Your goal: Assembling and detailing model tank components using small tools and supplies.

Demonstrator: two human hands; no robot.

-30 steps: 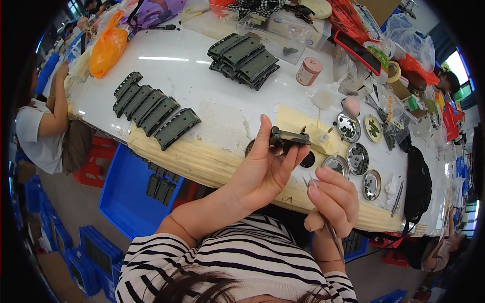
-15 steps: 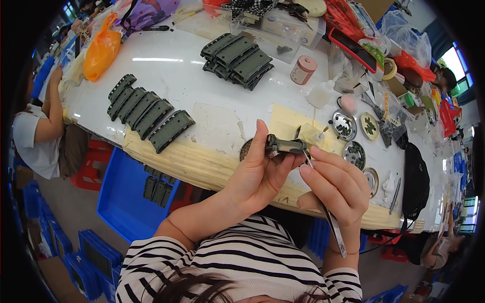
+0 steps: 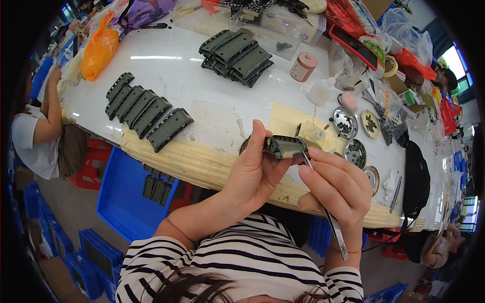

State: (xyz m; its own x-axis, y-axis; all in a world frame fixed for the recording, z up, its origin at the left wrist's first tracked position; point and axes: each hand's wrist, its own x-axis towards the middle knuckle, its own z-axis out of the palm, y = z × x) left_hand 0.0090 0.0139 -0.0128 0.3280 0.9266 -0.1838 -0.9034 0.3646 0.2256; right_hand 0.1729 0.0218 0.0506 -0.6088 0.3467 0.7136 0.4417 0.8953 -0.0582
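Between the thumb and fingers of my left hand (image 3: 252, 174) is a curved dark green plastic part (image 3: 286, 147) with a tan patch, held up over the table's near edge. My right hand (image 3: 341, 189) grips metal tweezers (image 3: 335, 233); their tips touch or nearly touch the right end of the part. Whether the tips pinch a small piece is too small to tell. Just beyond the hands, a yellowish block (image 3: 309, 132) stands on a yellow sheet. To its right lie round metal dishes of small dark green pieces (image 3: 355, 153) and a cream lid (image 3: 370, 124) with green pieces.
Similar green parts lie in a row (image 3: 139, 110) at the left and in a stack (image 3: 236, 56) farther back. A pink jar (image 3: 304, 66) stands right of the stack. A blue bin (image 3: 134, 202) sits below the table edge. Another person (image 3: 38, 126) sits at the left.
The green part has turned in my left hand, so more of its ribbed, tan-patched face shows. The tweezers stay at its right end, and my right hand has barely shifted.
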